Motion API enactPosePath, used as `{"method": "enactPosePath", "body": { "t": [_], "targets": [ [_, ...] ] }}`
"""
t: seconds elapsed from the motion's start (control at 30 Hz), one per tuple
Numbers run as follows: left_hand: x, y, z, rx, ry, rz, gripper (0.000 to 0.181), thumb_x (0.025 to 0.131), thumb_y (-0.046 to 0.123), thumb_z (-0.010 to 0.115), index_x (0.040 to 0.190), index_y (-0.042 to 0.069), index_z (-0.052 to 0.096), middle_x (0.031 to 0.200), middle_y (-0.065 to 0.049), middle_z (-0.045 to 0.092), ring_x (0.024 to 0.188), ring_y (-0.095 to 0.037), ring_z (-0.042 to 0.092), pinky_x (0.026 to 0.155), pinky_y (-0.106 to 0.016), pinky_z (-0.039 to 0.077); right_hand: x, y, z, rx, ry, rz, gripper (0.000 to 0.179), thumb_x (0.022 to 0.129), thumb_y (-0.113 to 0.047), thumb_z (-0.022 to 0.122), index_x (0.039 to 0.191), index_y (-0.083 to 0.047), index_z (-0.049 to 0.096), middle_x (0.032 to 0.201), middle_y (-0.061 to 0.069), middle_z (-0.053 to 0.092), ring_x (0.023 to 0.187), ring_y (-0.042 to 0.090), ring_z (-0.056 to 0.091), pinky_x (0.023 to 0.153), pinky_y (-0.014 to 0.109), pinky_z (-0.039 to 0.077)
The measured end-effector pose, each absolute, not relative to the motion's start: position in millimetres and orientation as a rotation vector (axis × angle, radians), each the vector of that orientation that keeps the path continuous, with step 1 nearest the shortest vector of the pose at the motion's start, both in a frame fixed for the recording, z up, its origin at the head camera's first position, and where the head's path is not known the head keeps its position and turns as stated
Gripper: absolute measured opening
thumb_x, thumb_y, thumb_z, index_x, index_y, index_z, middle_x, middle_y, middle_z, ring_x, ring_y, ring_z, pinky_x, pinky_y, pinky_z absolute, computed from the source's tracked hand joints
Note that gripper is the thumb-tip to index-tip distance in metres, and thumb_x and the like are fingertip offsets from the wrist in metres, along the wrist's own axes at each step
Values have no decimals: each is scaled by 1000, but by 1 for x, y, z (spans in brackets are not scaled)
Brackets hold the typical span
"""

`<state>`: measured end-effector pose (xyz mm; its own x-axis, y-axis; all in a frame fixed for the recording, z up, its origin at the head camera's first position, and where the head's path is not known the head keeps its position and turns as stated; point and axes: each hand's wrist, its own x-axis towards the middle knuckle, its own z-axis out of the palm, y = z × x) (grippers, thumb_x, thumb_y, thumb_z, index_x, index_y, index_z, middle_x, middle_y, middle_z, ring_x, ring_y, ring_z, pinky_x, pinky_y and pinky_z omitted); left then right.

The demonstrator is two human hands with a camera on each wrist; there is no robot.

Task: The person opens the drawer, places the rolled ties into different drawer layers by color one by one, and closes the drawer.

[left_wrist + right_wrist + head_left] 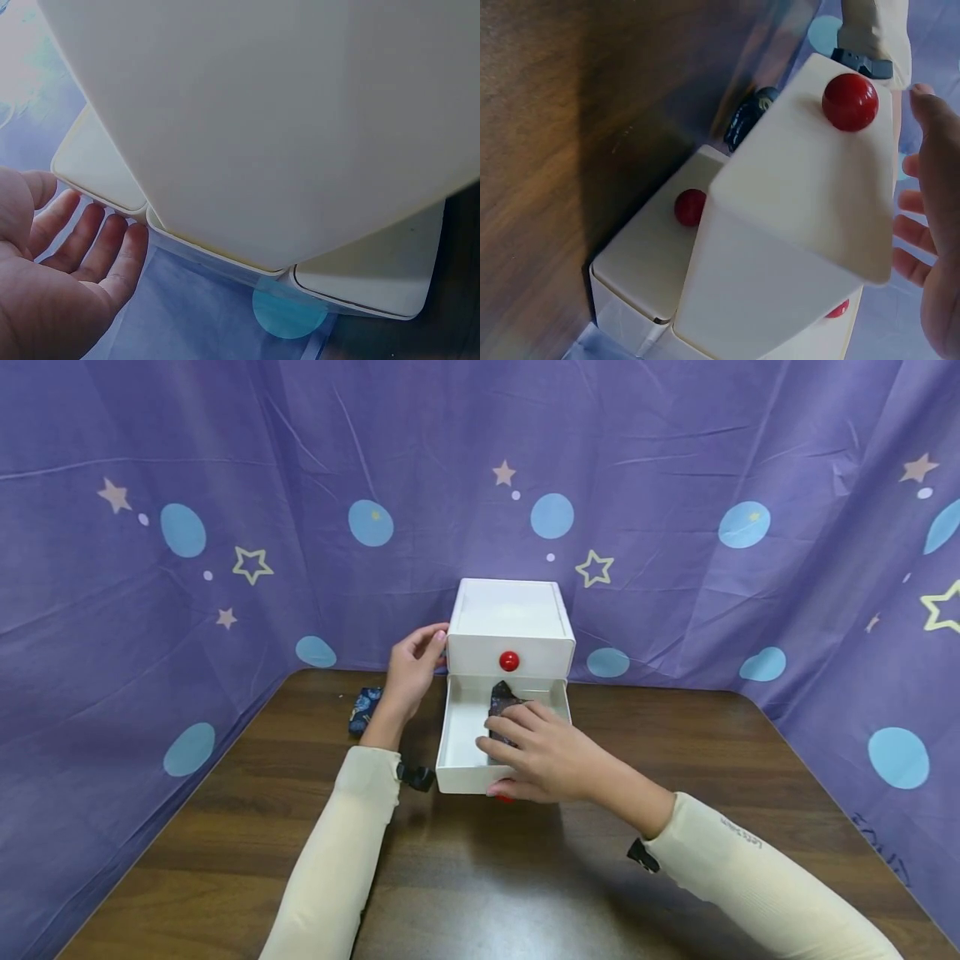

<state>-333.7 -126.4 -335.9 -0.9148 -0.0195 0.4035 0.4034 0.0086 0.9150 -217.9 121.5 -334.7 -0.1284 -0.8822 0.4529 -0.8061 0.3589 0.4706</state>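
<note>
A white three-tier drawer cabinet (510, 606) has its middle drawer (461, 779) pulled out. Inside lies a dark, mottled object (501, 695), partly covered by my right hand (543, 756); its kind does not show. That hand hovers over the drawer with fingers spread above the object and thumb by the front panel. In the right wrist view, the fingers reach past the drawer's upper edge beside its red knob (850, 102). My left hand (411, 675) rests its fingertips against the cabinet's left side, as the left wrist view shows, fingers loosely extended.
A small dark blue patterned bundle (365, 710) lies on the wooden table (225, 827) left of the cabinet, beside my left forearm. Red knobs mark the top drawer (480, 656) and the bottom drawer (641, 259). A purple curtain (450, 460) hangs behind the table.
</note>
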Motion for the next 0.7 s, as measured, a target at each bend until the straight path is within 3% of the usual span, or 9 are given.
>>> {"method": "enactPosePath", "body": {
  "t": [0.4, 0.7],
  "targets": [
    [-334, -126, -338, -410, -1971, -1964, 38, 105, 28, 61, 134, 4, 66, 125, -16, 67, 111, -20, 63, 97, -45, 56, -203, 118, -350, 1509, -1809, -270, 51, 101, -58, 54, 125, -15, 66, 120, 5, 64, 106, 25, 58, 91, 39, 52],
    [-334, -126, -338, -410, -1965, -1959, 38, 105, 28, 61, 134, 3, 66, 125, -16, 67, 111, -20, 63, 99, -49, 54, -201, 118, -361, 1509, -1681, -368, 37, 105, -46, 49, 119, -16, 68, 112, 1, 63, 95, 20, 57, 79, 32, 51]
  ]
}}
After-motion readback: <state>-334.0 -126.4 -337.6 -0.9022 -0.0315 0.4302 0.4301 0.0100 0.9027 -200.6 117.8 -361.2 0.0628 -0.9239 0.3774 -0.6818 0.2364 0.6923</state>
